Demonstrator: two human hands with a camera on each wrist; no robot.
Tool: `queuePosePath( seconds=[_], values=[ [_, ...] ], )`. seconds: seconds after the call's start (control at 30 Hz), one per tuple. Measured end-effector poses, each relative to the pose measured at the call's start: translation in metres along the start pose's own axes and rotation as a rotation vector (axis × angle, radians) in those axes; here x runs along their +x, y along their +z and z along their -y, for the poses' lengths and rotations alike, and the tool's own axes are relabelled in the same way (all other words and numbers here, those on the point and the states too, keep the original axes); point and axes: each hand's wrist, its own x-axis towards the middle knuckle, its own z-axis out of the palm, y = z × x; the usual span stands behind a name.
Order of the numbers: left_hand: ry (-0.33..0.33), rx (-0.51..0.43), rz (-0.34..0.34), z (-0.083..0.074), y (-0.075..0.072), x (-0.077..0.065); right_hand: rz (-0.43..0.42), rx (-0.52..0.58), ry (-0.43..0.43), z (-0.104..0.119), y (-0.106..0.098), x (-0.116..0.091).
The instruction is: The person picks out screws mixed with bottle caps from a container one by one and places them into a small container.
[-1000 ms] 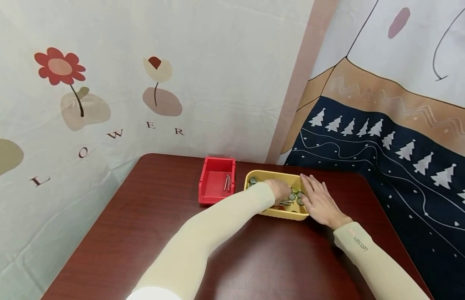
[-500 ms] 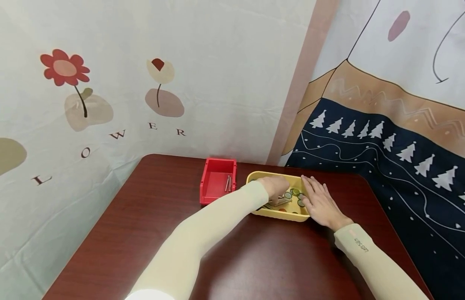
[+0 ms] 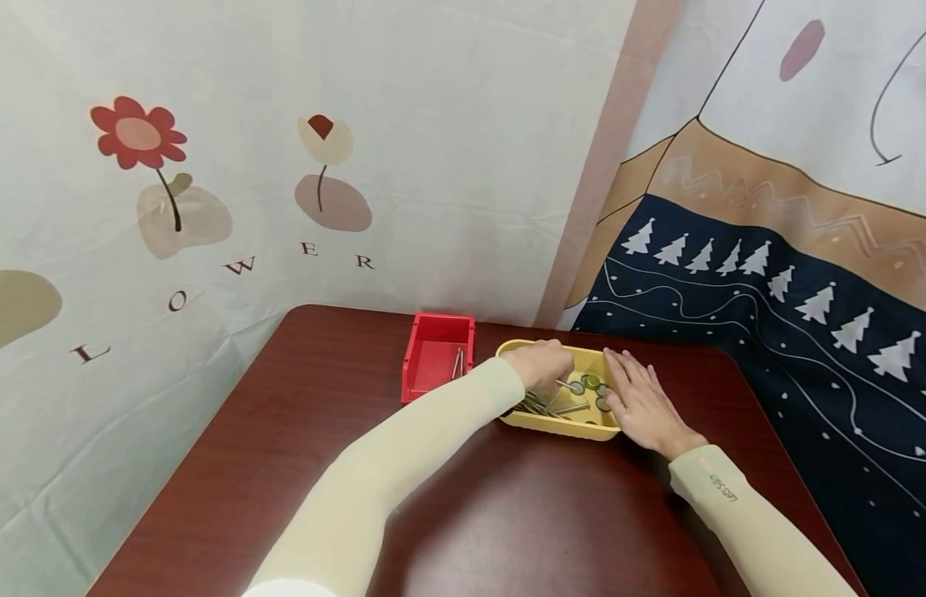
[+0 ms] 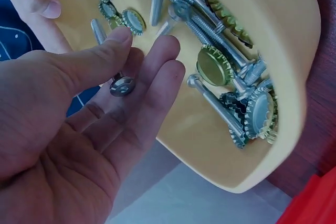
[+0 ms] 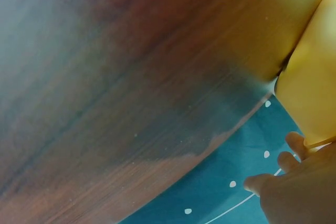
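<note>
My left hand [image 3: 540,365] is over the left part of a yellow bin [image 3: 559,427]. In the left wrist view, its thumb and index finger pinch a metal bolt [image 4: 122,86], round head toward the palm and threaded end pointing away. Below the fingers lie a heap of bolts [image 4: 218,38] and several crimped bottle caps [image 4: 214,67], some gold and some silver. My right hand [image 3: 645,410] rests with straight fingers against the bin's right end. Only its fingers and part of the hand show beside the yellow wall [image 5: 310,87] in the right wrist view.
A red bin [image 3: 418,373] stands just left of the yellow one, with a few bolts [image 3: 458,363] inside. Both are near the back edge of a dark brown table [image 3: 343,365]. A printed cloth [image 3: 463,166] hangs directly behind.
My left hand has shifted a little left and lifted inside the yellow bin, uncovering bolts at its near side. A bolt now shows at its fingertips. The right hand stays in place.
</note>
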Motion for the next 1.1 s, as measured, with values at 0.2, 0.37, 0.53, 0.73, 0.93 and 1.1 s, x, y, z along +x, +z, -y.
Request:
queuePosePath(
  seconds=[0.2, 0.37, 0.53, 0.73, 0.93, 1.1],
  values=[
    [0.002, -0.053, -0.077, 0.000, -0.006, -0.017, -0.002, 0.000, 0.003, -0.001, 0.001, 0.000],
    [-0.001, -0.104, -0.099, 0.001, -0.009, -0.025, -0.005, 0.000, 0.003, -0.002, 0.002, 0.000],
    [-0.007, -0.144, -0.119, 0.008, -0.008, -0.026, -0.001, 0.003, 0.006, -0.002, 0.001, 0.001],
    [-0.002, -0.212, -0.131, 0.018, -0.008, -0.031, 0.005, 0.007, 0.011, -0.001, 0.000, 0.000],
    [-0.035, -0.312, -0.134, 0.026, -0.009, -0.040, 0.003, 0.004, 0.004, 0.000, -0.001, 0.000],
    [-0.059, -0.415, -0.156, 0.033, -0.012, -0.052, -0.001, 0.000, 0.000, 0.001, 0.000, 0.000]
  ],
)
